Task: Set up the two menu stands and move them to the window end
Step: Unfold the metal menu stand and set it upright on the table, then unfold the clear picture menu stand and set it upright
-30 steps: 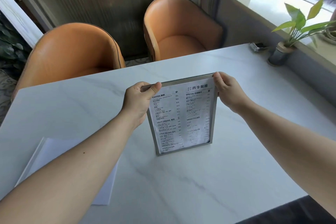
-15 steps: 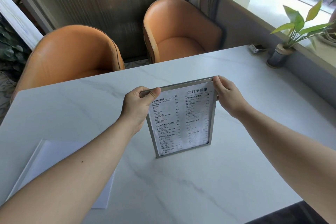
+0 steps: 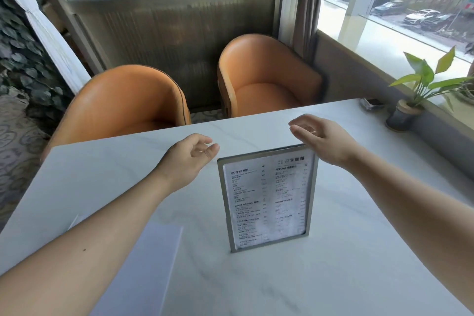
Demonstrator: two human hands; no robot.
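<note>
A metal-framed menu stand (image 3: 268,197) stands upright by itself on the white marble table (image 3: 333,264), its printed menu facing me. My left hand (image 3: 189,159) hovers open just left of the stand's top corner, not touching it. My right hand (image 3: 320,138) hovers open above and behind the top right corner, fingers spread, also off the frame. A second flat white menu stand (image 3: 143,264) lies on the table at the lower left, partly hidden under my left forearm.
Two orange armchairs (image 3: 123,105) (image 3: 266,79) stand behind the table's far edge. At the window end on the right are a potted green plant (image 3: 410,100) and a small dark object (image 3: 372,104). The window sill runs along the right side.
Both hands have let go of the stand's top corners and lifted away, open. The stand stays upright on the table. The camera view has tilted up.
</note>
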